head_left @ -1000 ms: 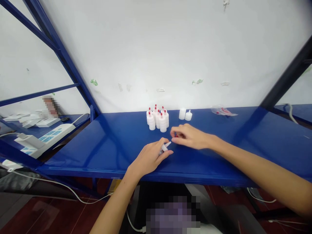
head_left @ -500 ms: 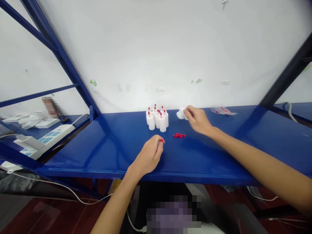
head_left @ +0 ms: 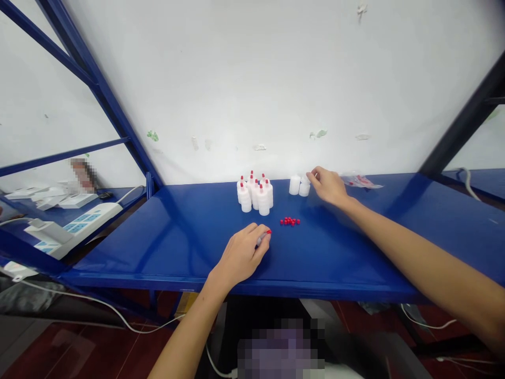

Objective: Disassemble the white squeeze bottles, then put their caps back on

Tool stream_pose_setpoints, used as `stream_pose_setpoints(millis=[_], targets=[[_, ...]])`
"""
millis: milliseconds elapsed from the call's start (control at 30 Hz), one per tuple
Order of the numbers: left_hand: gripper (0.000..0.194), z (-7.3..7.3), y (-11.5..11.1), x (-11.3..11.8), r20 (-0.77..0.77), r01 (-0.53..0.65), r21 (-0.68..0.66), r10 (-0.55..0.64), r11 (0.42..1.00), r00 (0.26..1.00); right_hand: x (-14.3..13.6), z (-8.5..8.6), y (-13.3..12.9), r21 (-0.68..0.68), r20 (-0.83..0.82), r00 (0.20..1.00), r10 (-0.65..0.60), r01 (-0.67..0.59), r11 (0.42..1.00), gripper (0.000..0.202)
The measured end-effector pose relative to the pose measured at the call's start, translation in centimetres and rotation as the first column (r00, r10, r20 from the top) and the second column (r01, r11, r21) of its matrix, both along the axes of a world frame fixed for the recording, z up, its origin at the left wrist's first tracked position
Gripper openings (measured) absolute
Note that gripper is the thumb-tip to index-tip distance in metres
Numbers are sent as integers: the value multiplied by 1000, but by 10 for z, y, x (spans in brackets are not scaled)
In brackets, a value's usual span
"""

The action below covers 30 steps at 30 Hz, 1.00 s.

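My left hand is closed round a white nozzle with a red tip, low over the front part of the blue table. Ahead of it stands a tight group of white bottles with red-tipped nozzles. Several small red caps lie in a cluster to the right of that hand. Farther back, white bottles without red tips stand close together. My right hand has its fingertips at the rightmost of these; whether they grip it is hard to tell.
Near the wall at the right lies a clear plastic bag with red pieces inside. A white power strip and white boxes are at the left, beyond the blue frame post.
My right hand has moved slightly right, and the back bottles now show more plainly, upright. My left hand has turned a little, showing more of the red-tipped nozzle.
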<state>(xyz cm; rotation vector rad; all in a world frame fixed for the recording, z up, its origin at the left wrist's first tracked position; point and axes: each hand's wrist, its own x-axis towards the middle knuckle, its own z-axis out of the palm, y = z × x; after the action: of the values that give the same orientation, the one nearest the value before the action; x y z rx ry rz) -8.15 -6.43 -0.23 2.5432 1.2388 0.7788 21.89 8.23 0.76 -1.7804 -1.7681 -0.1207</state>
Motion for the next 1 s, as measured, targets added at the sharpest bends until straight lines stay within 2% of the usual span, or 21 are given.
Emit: stream_pose_setpoints(millis=[133, 233, 300, 333, 367, 400, 433, 467, 500, 533, 600, 767, 833, 933, 1000], targets=[[23, -1, -1, 0, 10, -21, 3, 21, 1000, 1000, -1, 2, 0, -31, 23, 1000, -12, 13, 999, 41], [23, -3, -1, -1, 10, -28, -18, 28, 999, 1000, -4, 8, -8, -2, 16, 1000, -27, 27, 1000, 40], [24, -5, 0, -2, 13, -25, -18, 26, 1000, 1000, -14, 13, -22, 29, 29, 997, 76, -76, 997, 38], [24, -6, 1, -2, 20, -20, -13, 21, 1000, 1000, -22, 15, -32, 30, 51, 982, 182, -184, 982, 36], [25, -7, 2, -2, 33, -13, -5, 13, 1000, 999, -32, 17, -43, -3, 88, 937, 337, -338, 941, 35], [25, -8, 3, -2, 52, -4, 3, 4, 1000, 999, -43, 18, -55, -45, 136, 863, 487, -486, 873, 34], [25, -9, 4, -2, 71, 7, 8, -7, 1000, 997, -54, 19, -66, -103, 182, 756, 629, -622, 776, 32], [25, -10, 5, -2, 90, 18, 10, -19, 1000, 996, -65, 19, -77, -145, 216, 650, 728, -716, 683, 31], [24, -10, 6, -2, 107, 31, 9, -32, 999, 994, -75, 18, -86, -165, 253, 568, 783, -772, 613, 30], [23, -11, 6, -2, 120, 42, 8, -43, 999, 992, -82, 17, -93, -171, 291, 518, 804, -799, 576, 28], [20, -11, 7, -1, 133, 61, 4, -61, 998, 989, -91, 15, -102, -164, 345, 471, 812, -821, 546, 28], [19, -6, 4, 0, 106, 121, -20, -118, 992, 987, -89, 14, -104, -143, 366, 445, 817, -841, 522, 31], [18, -4, 2, 0, 81, 146, -21, -144, 989, 986, -89, 15, -106, -163, 274, 431, 860, -860, 483, 31], [16, 0, -1, 0, 41, 188, 0, -188, 982, 981, -91, 15, -110, -199, 43, 389, 920, -899, 389, 30], [17, 2, -3, 0, 37, 199, 51, -201, 979, 979, -91, 17, -112, -179, -108, 387, 916, -913, 365, 34]])
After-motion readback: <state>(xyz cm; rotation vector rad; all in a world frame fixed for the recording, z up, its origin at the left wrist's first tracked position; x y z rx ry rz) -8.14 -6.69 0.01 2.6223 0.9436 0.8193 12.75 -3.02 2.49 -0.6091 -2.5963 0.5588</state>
